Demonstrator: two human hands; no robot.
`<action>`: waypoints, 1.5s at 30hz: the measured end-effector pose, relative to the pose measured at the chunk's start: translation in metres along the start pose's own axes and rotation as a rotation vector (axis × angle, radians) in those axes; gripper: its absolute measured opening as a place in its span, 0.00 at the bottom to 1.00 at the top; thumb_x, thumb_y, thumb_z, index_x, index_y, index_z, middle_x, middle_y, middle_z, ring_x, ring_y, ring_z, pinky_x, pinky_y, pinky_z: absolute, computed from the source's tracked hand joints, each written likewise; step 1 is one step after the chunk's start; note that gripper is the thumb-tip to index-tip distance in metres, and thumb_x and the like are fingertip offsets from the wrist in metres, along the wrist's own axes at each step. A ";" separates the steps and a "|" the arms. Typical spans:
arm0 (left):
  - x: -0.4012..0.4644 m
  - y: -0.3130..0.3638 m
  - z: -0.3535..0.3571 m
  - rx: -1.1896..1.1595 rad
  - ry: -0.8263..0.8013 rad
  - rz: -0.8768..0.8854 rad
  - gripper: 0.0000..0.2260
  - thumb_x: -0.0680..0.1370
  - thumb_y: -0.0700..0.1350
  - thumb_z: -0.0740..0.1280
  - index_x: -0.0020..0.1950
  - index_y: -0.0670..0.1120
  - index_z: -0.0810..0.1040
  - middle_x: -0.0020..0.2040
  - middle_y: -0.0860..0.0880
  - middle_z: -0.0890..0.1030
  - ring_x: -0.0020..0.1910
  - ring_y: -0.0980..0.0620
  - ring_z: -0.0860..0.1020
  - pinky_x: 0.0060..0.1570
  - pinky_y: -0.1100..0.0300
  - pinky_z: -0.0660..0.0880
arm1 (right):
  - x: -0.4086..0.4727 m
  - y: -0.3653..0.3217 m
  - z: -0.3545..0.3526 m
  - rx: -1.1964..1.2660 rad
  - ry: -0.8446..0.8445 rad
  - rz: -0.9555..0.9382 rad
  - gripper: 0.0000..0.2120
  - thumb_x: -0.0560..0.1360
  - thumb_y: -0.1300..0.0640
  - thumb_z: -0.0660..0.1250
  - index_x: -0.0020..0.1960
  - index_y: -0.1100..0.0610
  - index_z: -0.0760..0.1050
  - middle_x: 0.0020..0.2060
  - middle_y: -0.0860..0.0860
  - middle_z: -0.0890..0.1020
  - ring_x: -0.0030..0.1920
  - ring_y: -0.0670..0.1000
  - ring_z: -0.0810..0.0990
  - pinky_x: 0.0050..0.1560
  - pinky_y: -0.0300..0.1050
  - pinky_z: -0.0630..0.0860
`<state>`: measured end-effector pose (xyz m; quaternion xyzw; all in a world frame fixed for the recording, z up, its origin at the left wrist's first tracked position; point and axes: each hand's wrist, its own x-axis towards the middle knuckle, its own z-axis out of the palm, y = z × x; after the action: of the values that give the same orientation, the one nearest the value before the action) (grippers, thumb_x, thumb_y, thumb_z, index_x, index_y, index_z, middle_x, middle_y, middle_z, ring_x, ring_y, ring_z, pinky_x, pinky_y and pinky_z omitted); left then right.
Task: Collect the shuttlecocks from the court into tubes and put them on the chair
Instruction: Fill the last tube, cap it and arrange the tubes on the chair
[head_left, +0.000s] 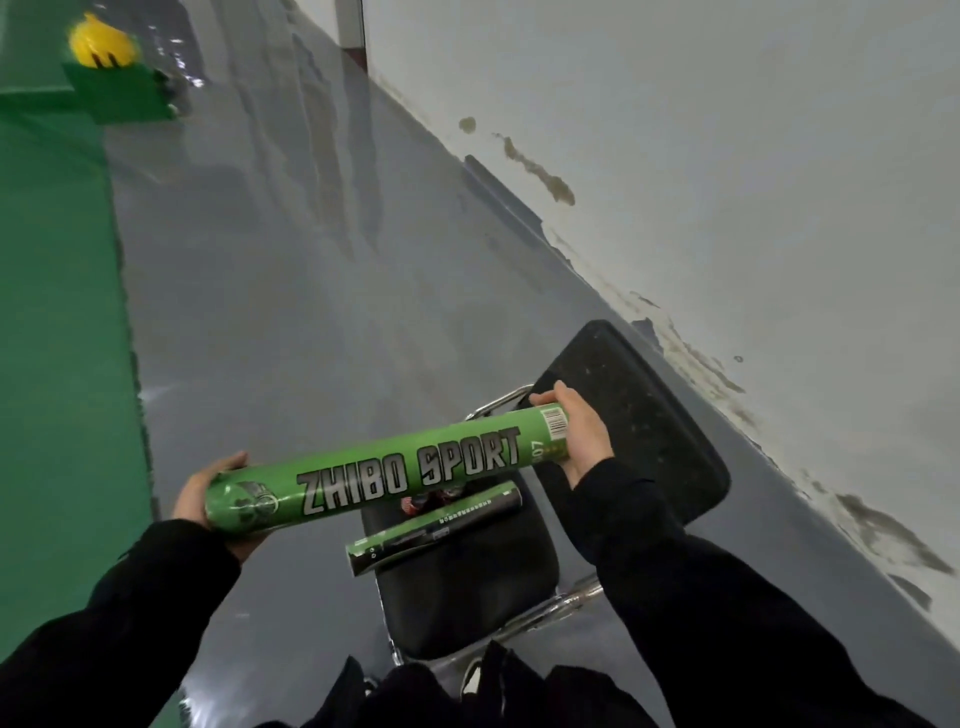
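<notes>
I hold a green shuttlecock tube (387, 473) marked ZHIBO SPORT crosswise above the black chair (639, 415). My left hand (208, 493) cups its lower left end. My right hand (582, 436) grips its upper right end by the barcode label. Under it, a second, darker tube (434, 527) lies on the chair's seat, partly hidden by the green one. No loose shuttlecocks are in view.
The chair stands on grey floor (291, 291) beside a stained white wall (727, 182). Green court surface (57, 312) runs along the left. A yellow object (101, 44) on a green base (122, 91) sits far off at the top left. My shoe (472, 675) is by the chair's front.
</notes>
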<state>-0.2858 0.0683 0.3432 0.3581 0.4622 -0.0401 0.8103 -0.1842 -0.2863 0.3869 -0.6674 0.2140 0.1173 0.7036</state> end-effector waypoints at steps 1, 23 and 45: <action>-0.002 -0.001 0.001 0.007 0.021 0.014 0.07 0.81 0.48 0.64 0.44 0.49 0.72 0.36 0.45 0.79 0.32 0.45 0.80 0.27 0.54 0.81 | 0.002 -0.002 0.000 -0.012 -0.012 -0.005 0.17 0.81 0.47 0.63 0.40 0.57 0.79 0.42 0.58 0.83 0.38 0.56 0.81 0.48 0.55 0.78; 0.032 -0.089 0.031 0.448 0.015 -0.067 0.16 0.78 0.58 0.72 0.54 0.46 0.79 0.55 0.42 0.82 0.50 0.45 0.82 0.33 0.52 0.82 | 0.063 0.121 -0.085 0.030 0.288 0.539 0.16 0.76 0.45 0.71 0.53 0.58 0.78 0.46 0.59 0.83 0.48 0.61 0.83 0.58 0.60 0.79; 0.242 -0.338 -0.061 0.128 0.364 -0.120 0.08 0.85 0.43 0.63 0.62 0.48 0.78 0.61 0.41 0.81 0.57 0.44 0.81 0.56 0.51 0.81 | 0.199 0.350 -0.097 -0.273 0.087 0.582 0.21 0.79 0.60 0.66 0.70 0.47 0.74 0.62 0.50 0.81 0.62 0.52 0.79 0.64 0.52 0.75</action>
<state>-0.3262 -0.0800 -0.0482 0.3823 0.6179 -0.0523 0.6850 -0.1807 -0.3773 -0.0166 -0.6708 0.4082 0.3125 0.5346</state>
